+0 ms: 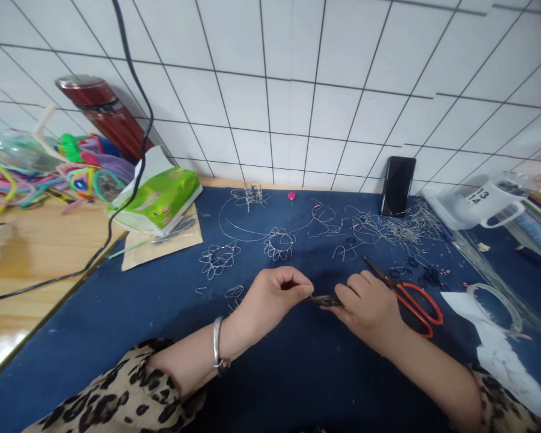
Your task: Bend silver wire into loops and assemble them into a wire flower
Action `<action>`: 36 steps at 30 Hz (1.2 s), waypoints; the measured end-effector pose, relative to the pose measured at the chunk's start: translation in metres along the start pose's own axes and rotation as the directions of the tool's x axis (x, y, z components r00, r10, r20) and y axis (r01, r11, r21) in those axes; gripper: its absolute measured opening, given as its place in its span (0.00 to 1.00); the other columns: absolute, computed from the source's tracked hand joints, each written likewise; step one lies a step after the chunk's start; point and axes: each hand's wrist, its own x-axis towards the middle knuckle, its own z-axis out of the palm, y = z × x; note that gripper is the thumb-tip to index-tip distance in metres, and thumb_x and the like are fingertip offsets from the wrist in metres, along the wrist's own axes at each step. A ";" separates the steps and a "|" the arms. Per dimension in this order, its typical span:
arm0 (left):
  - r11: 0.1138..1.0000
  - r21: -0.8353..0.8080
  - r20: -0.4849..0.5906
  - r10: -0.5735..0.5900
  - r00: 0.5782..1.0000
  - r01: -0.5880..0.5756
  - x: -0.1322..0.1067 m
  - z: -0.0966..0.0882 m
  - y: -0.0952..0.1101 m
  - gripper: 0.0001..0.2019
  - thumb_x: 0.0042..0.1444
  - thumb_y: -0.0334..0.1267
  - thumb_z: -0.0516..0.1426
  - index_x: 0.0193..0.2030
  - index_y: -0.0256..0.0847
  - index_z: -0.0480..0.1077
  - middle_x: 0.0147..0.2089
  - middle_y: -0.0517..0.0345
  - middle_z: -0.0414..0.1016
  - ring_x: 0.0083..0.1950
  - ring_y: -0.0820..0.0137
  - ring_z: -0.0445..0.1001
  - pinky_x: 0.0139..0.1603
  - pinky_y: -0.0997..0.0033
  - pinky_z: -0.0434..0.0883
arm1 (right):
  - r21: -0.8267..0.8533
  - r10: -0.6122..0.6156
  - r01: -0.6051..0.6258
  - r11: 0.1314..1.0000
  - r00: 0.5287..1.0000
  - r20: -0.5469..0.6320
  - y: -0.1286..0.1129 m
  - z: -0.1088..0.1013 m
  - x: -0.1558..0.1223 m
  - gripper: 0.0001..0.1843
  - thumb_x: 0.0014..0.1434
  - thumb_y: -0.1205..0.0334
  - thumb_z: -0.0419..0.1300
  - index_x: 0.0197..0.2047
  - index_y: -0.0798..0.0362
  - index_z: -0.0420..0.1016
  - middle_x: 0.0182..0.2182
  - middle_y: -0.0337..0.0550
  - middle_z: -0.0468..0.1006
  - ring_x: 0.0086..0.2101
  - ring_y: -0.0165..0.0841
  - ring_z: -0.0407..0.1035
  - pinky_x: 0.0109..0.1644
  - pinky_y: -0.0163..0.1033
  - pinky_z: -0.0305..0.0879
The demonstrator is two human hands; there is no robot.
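Observation:
My left hand (275, 294) is closed in a pinch at the middle of the blue mat, thumb and forefinger pressed on what looks like a thin wire, mostly hidden. Dark-jawed pliers (324, 300) are gripped in my right hand (369, 304), their tips pointing left at my left fingertips. Beyond my hands lie two flower-shaped wire loops with small pink beads, one wire flower (279, 243) in the middle and another wire flower (219, 257) further left. Partly behind my left wrist is a small bent wire piece (234, 292).
Orange-handled scissors (419, 304) lie just right of my right hand. Behind them spread tangled wires (397, 228). A phone (397, 186) leans on the tiled wall near a white mug (496, 201). Left are a green tissue pack (162, 201), a red flask (106, 114) and a black cable (137, 78).

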 end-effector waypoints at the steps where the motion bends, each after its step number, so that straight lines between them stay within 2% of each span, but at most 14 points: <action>1: 1.000 -0.009 0.002 0.008 1.000 -0.008 0.000 0.000 0.000 0.07 0.50 0.39 0.59 0.30 0.38 0.72 0.24 0.62 0.66 0.22 0.78 0.58 0.23 0.77 0.57 | 0.020 0.024 -0.024 1.000 1.000 0.010 0.000 0.002 0.000 0.16 0.57 0.49 0.53 0.27 0.52 0.69 0.23 0.41 0.62 0.29 0.32 0.54 0.32 0.39 0.48; 5: 0.980 -0.198 0.038 -0.011 0.999 0.018 0.002 -0.001 0.001 0.08 0.50 0.39 0.58 0.34 0.36 0.72 0.25 0.61 0.67 0.23 0.78 0.60 0.24 0.76 0.59 | 0.061 0.088 -0.089 0.994 0.996 0.031 0.000 0.005 -0.002 0.17 0.57 0.48 0.54 0.27 0.53 0.69 0.24 0.41 0.63 0.30 0.32 0.56 0.33 0.38 0.49; 7: 0.970 -0.242 0.051 -0.008 0.999 0.020 0.002 -0.001 0.000 0.07 0.50 0.38 0.59 0.34 0.36 0.72 0.24 0.61 0.66 0.23 0.78 0.60 0.24 0.77 0.59 | 0.065 0.093 -0.095 0.993 0.995 0.027 0.001 0.005 -0.001 0.17 0.57 0.47 0.53 0.28 0.52 0.69 0.24 0.41 0.63 0.30 0.32 0.56 0.33 0.38 0.49; 9: 0.983 -0.184 0.035 0.009 0.999 -0.002 0.002 -0.001 0.001 0.07 0.50 0.37 0.59 0.33 0.36 0.72 0.23 0.62 0.65 0.23 0.78 0.60 0.25 0.76 0.59 | 0.067 0.092 -0.094 0.993 0.995 0.028 0.001 0.004 -0.001 0.18 0.57 0.47 0.53 0.27 0.52 0.69 0.24 0.41 0.63 0.30 0.32 0.56 0.33 0.38 0.49; 13: 0.992 0.087 0.019 0.092 0.996 -0.093 0.000 -0.003 0.002 0.06 0.52 0.37 0.57 0.33 0.38 0.73 0.24 0.61 0.68 0.24 0.76 0.62 0.26 0.76 0.61 | 0.080 0.085 -0.089 0.993 0.995 0.047 -0.001 0.003 -0.001 0.18 0.57 0.47 0.53 0.25 0.53 0.67 0.24 0.40 0.63 0.29 0.31 0.56 0.32 0.37 0.48; 17: 0.910 0.306 0.054 0.277 0.959 -0.280 -0.001 -0.004 0.004 0.05 0.54 0.34 0.55 0.32 0.40 0.73 0.31 0.58 0.73 0.33 0.73 0.69 0.35 0.74 0.65 | 0.132 0.090 -0.100 0.986 0.993 0.079 -0.005 0.004 -0.003 0.18 0.58 0.49 0.53 0.24 0.53 0.65 0.24 0.40 0.64 0.29 0.31 0.57 0.33 0.37 0.50; 20: 0.834 0.389 0.113 0.378 0.919 -0.391 -0.002 -0.005 0.004 0.06 0.55 0.32 0.54 0.32 0.40 0.73 0.32 0.58 0.74 0.34 0.73 0.71 0.37 0.73 0.66 | 0.190 0.096 -0.114 0.975 0.990 0.098 -0.006 0.005 -0.004 0.18 0.58 0.50 0.54 0.24 0.54 0.65 0.24 0.40 0.64 0.29 0.30 0.58 0.33 0.36 0.51; 24: 0.765 0.428 0.164 0.458 0.874 -0.481 -0.002 -0.006 0.004 0.07 0.56 0.29 0.53 0.33 0.39 0.73 0.31 0.57 0.74 0.34 0.73 0.71 0.36 0.74 0.66 | 0.234 0.113 -0.139 0.962 0.986 0.123 -0.008 0.004 -0.003 0.18 0.58 0.49 0.54 0.24 0.54 0.65 0.24 0.40 0.64 0.29 0.29 0.59 0.33 0.35 0.52; 30: 0.749 0.371 0.258 0.485 0.836 -0.549 0.001 -0.010 0.002 0.08 0.56 0.28 0.52 0.34 0.38 0.72 0.33 0.55 0.74 0.34 0.72 0.71 0.36 0.74 0.67 | 0.337 0.107 -0.168 0.926 0.975 0.194 -0.007 0.004 -0.004 0.19 0.58 0.48 0.52 0.25 0.53 0.66 0.25 0.39 0.65 0.29 0.28 0.60 0.32 0.33 0.53; 34: 0.753 0.359 0.331 0.451 0.829 -0.552 0.003 -0.011 0.002 0.08 0.55 0.26 0.52 0.35 0.37 0.72 0.33 0.55 0.73 0.35 0.73 0.71 0.37 0.74 0.67 | 0.368 0.082 -0.169 0.914 0.967 0.240 -0.005 0.007 -0.006 0.19 0.58 0.46 0.52 0.27 0.53 0.67 0.25 0.39 0.65 0.29 0.29 0.60 0.32 0.33 0.54; 36: 0.770 0.367 0.329 0.418 0.847 -0.523 0.005 -0.012 0.003 0.09 0.55 0.26 0.52 0.34 0.38 0.73 0.33 0.56 0.73 0.36 0.73 0.70 0.38 0.74 0.66 | 0.357 0.083 -0.172 0.918 0.965 0.250 -0.004 0.008 -0.005 0.19 0.57 0.45 0.52 0.27 0.52 0.67 0.26 0.39 0.66 0.30 0.29 0.60 0.33 0.34 0.54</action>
